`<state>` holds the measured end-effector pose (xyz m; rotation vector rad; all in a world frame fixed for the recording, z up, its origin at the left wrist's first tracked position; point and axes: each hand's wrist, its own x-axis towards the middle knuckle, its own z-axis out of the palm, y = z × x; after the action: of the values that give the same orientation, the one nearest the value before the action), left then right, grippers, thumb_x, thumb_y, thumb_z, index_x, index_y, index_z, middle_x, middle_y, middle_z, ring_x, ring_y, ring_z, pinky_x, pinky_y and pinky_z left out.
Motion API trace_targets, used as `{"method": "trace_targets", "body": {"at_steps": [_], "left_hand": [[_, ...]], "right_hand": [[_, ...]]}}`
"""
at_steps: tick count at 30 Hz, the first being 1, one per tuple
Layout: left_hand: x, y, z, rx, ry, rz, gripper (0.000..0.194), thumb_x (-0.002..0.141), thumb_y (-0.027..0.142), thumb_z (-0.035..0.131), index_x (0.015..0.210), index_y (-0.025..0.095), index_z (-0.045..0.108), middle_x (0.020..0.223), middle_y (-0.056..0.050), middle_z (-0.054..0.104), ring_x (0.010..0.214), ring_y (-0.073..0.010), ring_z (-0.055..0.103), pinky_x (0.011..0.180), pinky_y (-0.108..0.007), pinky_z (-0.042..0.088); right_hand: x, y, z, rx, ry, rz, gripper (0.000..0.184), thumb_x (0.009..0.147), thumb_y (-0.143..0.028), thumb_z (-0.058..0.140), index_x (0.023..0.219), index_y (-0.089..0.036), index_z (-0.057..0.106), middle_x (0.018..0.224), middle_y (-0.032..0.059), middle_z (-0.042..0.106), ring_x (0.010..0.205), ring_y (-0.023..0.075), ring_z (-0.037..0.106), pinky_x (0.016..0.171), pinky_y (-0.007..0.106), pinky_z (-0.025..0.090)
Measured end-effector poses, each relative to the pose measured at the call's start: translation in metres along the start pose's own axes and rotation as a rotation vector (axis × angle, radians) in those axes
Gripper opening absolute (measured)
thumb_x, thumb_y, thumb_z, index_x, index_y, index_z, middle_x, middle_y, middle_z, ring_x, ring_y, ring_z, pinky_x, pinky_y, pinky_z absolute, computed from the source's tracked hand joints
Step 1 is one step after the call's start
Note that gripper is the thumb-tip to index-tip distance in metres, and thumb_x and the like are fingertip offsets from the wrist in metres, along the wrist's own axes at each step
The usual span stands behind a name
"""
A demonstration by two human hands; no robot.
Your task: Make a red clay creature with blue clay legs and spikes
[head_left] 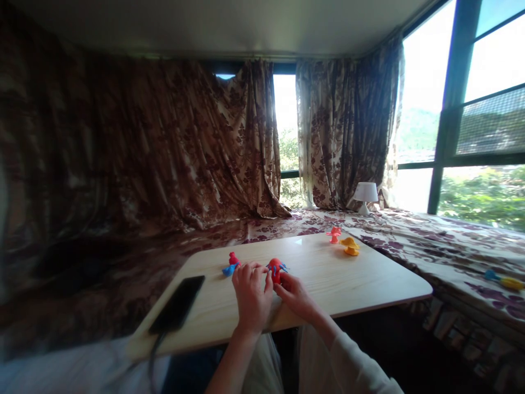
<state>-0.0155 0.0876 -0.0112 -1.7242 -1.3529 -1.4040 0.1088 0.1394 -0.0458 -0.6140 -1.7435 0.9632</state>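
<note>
A small red figure (275,267) with a rounded top and thin blue strands, seemingly modelling clay, is held over the near part of the table. My right hand (296,296) has thumb and fingers closed around its lower right side. On its left, my left hand (251,290) has its fingers curled, the thumb close to the blue strands. Whether a small piece sits between those left fingertips is hidden. Just beyond my left hand lie a blue lump (229,269) and a pinkish-red piece (233,258), partly covered by the fingers.
The pale wooden table (328,290) bears a black phone (178,303) with a cable at left. A coral-pink figure (334,235) and a yellow figure (349,246) stand at its far right. A white lamp (365,197) and a blue-and-yellow object (506,280) rest on the patterned cloth.
</note>
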Motion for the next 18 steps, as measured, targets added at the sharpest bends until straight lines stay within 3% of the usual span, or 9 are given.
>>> {"method": "trace_targets", "body": {"at_steps": [7, 18], "left_hand": [[-0.011, -0.009, 0.001, 0.016, -0.002, -0.038, 0.017, 0.078, 0.016, 0.058, 0.094, 0.020, 0.057, 0.095, -0.007, 0.062, 0.097, -0.0258, 0.056, 0.091, -0.045, 0.040], [-0.005, -0.007, 0.001, 0.073, -0.037, -0.049, 0.013, 0.076, 0.012, 0.059, 0.086, 0.021, 0.060, 0.091, -0.006, 0.063, 0.096, -0.0266, 0.057, 0.094, -0.047, 0.036]], "right_hand": [[-0.002, 0.000, -0.001, 0.018, -0.011, 0.018, 0.018, 0.080, -0.029, 0.055, 0.068, -0.018, 0.047, 0.058, -0.0063, 0.037, 0.054, 0.0092, 0.034, 0.049, 0.023, 0.028], [-0.002, 0.001, -0.001, 0.043, -0.035, 0.020, 0.015, 0.079, -0.027, 0.054, 0.069, -0.019, 0.046, 0.061, -0.0056, 0.037, 0.056, 0.0101, 0.034, 0.052, 0.023, 0.032]]}}
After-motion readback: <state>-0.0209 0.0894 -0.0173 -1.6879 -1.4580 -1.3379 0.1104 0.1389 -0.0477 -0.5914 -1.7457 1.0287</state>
